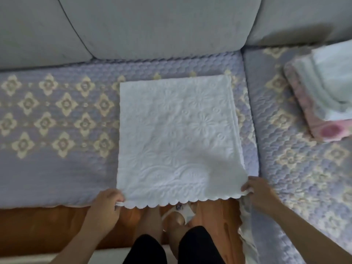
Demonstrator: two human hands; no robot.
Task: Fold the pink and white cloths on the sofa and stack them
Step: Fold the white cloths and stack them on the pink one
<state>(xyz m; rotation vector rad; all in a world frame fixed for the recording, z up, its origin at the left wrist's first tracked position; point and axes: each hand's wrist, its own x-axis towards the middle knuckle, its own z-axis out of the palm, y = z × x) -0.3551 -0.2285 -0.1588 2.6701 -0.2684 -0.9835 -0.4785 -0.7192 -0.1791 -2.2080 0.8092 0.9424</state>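
Head view: a white embossed square cloth with a scalloped near edge lies flat on the lavender quilted sofa seat cover with cream flower motifs, at the centre of the frame below the grey back cushions. At 7 o'clock the left hand pinches the cloth's near-left corner, and at 5 o'clock the right hand pinches its near-right corner. At 2 o'clock a folded stack of pink and pale cloths rests on the neighbouring seat.
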